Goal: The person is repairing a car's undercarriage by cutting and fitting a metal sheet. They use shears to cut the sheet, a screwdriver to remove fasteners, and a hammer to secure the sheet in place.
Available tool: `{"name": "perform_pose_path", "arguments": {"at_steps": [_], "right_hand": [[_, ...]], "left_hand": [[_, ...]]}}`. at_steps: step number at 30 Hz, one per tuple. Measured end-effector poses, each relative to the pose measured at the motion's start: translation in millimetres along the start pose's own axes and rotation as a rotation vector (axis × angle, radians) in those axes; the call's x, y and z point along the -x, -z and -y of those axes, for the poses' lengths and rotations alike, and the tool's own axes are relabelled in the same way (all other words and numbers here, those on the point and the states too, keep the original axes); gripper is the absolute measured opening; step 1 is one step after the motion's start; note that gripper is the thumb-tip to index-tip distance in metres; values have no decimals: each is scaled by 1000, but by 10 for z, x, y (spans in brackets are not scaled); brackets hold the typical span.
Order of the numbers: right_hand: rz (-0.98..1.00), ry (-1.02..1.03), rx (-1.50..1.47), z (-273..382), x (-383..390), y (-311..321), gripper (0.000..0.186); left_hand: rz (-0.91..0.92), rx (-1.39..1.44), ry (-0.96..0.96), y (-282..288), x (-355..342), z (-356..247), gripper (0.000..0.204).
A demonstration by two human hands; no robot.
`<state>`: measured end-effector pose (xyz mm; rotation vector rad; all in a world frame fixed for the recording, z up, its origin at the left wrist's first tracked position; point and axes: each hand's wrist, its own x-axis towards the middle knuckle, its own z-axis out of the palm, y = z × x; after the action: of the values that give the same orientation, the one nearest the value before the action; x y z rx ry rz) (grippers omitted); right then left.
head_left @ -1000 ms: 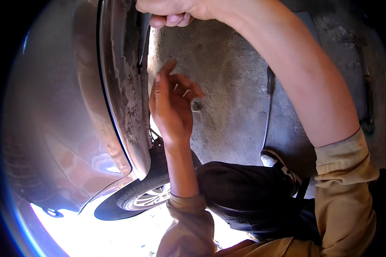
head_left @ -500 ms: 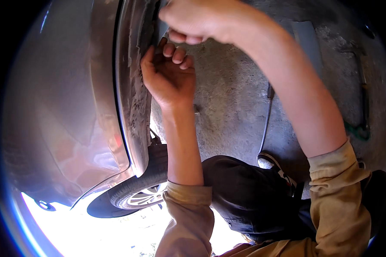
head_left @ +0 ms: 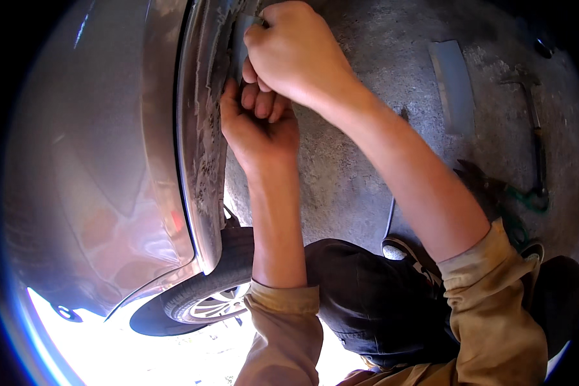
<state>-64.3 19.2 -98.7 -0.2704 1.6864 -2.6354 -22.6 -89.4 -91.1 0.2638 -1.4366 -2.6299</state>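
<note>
A grey car body (head_left: 103, 161) fills the left side, its rough, worn sill edge (head_left: 206, 148) running up beside my hands. Against that edge at the top is a pale grey-blue metal strip (head_left: 241, 42), mostly hidden by my hands. My left hand (head_left: 262, 132) is palm up with fingers curled, its thumb and fingertips closed at the strip's lower end. Just above it, my right hand (head_left: 296, 55) is clenched in a fist by the strip. A small dark bit of something shows at the top of the fist; its kind is hidden.
On the concrete floor to the right lie a curved grey metal sheet (head_left: 455, 90), a hammer (head_left: 535, 122) and green-handled shears (head_left: 486, 183). A thin metal rod (head_left: 390, 217) lies near my shoe (head_left: 397, 249). The car's wheel (head_left: 215, 302) is at lower left.
My right hand has come down and slightly right, close over my left hand, showing more of the metal strip. My left hand has shifted slightly down and right. The shears now show.
</note>
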Motion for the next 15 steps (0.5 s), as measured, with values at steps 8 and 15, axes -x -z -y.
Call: {"name": "perform_pose_path", "arguments": {"at_steps": [8, 15], "right_hand": [[12, -59, -43, -230, 127, -339, 27], [177, 81, 21, -118, 78, -251, 27]], "left_hand": [[43, 30, 22, 376, 197, -193, 22], [103, -47, -20, 272, 224, -231, 12]]}}
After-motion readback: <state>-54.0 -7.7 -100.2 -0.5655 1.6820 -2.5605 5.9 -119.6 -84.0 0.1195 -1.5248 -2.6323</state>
